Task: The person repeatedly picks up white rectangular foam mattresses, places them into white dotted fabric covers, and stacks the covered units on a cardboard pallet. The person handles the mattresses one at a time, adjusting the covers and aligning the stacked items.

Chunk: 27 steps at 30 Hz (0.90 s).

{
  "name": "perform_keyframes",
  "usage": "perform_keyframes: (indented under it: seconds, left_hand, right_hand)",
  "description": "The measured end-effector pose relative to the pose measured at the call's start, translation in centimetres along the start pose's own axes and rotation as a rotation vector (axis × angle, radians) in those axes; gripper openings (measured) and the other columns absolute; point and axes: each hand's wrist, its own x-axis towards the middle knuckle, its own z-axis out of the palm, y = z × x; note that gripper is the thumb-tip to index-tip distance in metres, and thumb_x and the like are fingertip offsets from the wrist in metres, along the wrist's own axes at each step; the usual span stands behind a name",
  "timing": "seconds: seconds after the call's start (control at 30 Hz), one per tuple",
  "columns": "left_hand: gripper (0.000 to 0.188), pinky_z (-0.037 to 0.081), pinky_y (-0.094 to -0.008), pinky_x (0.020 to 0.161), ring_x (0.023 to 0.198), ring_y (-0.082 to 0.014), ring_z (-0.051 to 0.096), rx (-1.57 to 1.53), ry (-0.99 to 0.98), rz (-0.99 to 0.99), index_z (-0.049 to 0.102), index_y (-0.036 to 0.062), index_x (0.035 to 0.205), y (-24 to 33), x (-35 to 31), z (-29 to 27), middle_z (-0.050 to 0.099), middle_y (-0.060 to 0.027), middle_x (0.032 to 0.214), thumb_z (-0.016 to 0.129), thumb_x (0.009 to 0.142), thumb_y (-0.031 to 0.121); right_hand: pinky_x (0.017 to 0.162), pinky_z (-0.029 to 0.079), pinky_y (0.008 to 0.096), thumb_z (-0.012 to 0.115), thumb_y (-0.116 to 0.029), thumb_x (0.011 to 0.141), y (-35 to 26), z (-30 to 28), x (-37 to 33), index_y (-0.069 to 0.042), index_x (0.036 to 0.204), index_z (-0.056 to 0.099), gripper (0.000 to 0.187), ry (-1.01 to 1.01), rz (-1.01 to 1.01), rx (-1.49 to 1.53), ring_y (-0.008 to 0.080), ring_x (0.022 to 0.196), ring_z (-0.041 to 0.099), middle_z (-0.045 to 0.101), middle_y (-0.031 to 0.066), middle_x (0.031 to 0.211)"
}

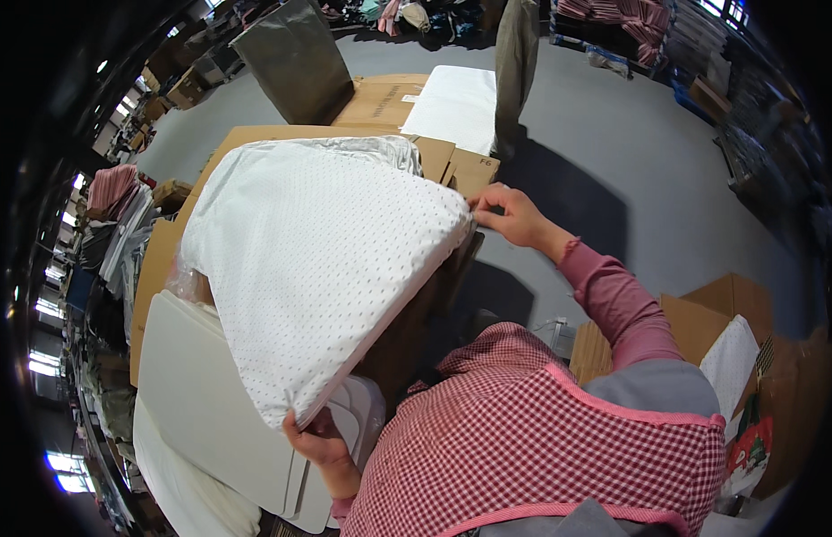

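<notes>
Here's the left hand (319,445), its grip pinching the near corner of the dotted white cover (317,259); the right hand (516,219) pinches the right corner, probably keeping that edge taut. The cover lies across the cardboard (158,268), overhanging its near edge above pale panels (205,385), seemingly leaving both corners reachable.

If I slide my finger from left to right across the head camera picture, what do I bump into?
Pink cloth pile on the left, white dotted cloth, the person's right hand, open cardboard box.
</notes>
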Motion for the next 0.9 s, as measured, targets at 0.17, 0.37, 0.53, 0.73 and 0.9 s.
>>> perform_keyframes:
  seconds: [0.17, 0.37, 0.53, 0.73, 0.9]
  left_hand:
    - [0.066, 0.049, -0.0399, 0.093, 0.116, -0.0273, 0.056, 0.008, 0.229, 0.091, 0.039, 0.0075, 0.142, -0.9, -0.5, 2.9, 0.053, -0.0130, 0.133, 0.064, 0.089, 0.037]
    - [0.061, 0.047, -0.0434, 0.099, 0.119, -0.0288, 0.055, -0.018, 0.398, 0.171, 0.044, 0.0013, 0.138, -3.3, 0.5, 5.1, 0.054, -0.0138, 0.132, 0.064, 0.085, 0.023]
    - [0.065, 0.043, -0.0455, 0.103, 0.122, -0.0298, 0.052, -0.054, 0.386, 0.149, 0.041, 0.0006, 0.140, -3.6, 0.6, 4.7, 0.053, -0.0148, 0.135, 0.064, 0.083, 0.022]
    - [0.063, 0.036, -0.0496, 0.109, 0.135, -0.0339, 0.039, -0.133, 0.665, 0.183, 0.042, 0.0054, 0.141, -8.0, 1.5, 3.8, 0.037, -0.0179, 0.148, 0.047, 0.090, 0.041]
    - [0.047, 0.039, -0.0525, 0.108, 0.128, -0.0332, 0.047, 0.285, -0.054, 0.662, 0.056, 0.0127, 0.129, -11.0, 9.9, 7.1, 0.048, -0.0172, 0.140, 0.053, 0.089, 0.037]
  right_hand:
    - [0.082, 0.045, 0.0326, 0.065, -0.012, 0.086, -1.5, 0.4, -0.2, -0.001, 0.080, 0.058, 0.014, -0.473, -0.070, 0.293, 0.0183, 0.089, 0.057, 0.065, 0.0085, 0.103]
    - [0.077, 0.045, 0.0417, 0.067, -0.018, 0.082, 1.4, 1.7, 3.6, -0.006, 0.079, 0.064, 0.013, -0.111, -0.233, -0.295, 0.0301, 0.085, 0.059, 0.065, 0.0071, 0.085]
    - [0.085, 0.053, 0.0337, 0.062, -0.037, 0.094, 4.7, 7.6, 12.3, 0.003, 0.123, 0.058, 0.049, -0.412, 1.019, 1.247, 0.0224, 0.097, 0.064, 0.066, 0.0128, 0.116]
    - [0.104, 0.039, 0.0327, 0.075, -0.012, 0.080, 4.4, 8.6, 15.1, 0.004, 0.139, 0.041, 0.070, -0.566, 0.370, 1.326, 0.0189, 0.119, 0.050, 0.054, 0.0109, 0.132]
    - [0.105, 0.038, 0.0294, 0.071, -0.017, 0.086, 6.2, -3.0, 18.2, -0.001, 0.146, 0.033, 0.073, -0.558, 0.393, 1.301, 0.0167, 0.126, 0.046, 0.046, 0.0091, 0.140]
